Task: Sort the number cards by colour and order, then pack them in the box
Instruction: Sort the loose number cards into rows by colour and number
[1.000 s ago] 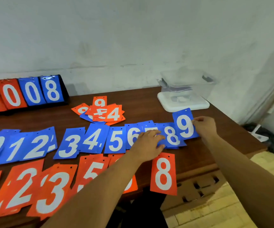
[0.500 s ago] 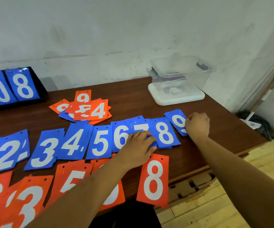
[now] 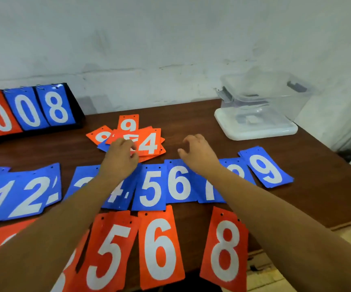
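Reaching past the blue row (image 3: 162, 186) for unsorted cards, the left hand (image 3: 121, 157) pinches the loose pile (image 3: 136, 140) while the right hand (image 3: 197, 152) hovers beside that pile, half-curled and empty.

dark wood table (image 3: 202, 114): number cards (image 3: 160, 186), clear box (image 3: 258, 106), scoreboard (image 3: 29, 110).

**Both hands out over the table**

Both bare forearms are reaching forward from the near edge, roughly parallel. Left hand (image 3: 121, 158) is sitting palm down, fingers curled under, tips touching the loose card pile (image 3: 141, 140); can't tell if it's gripping anything. Right hand (image 3: 197, 153) is hovering just beside it, palm down, fingers loosely bent and spread, thumb sticking out left, holding nothing.
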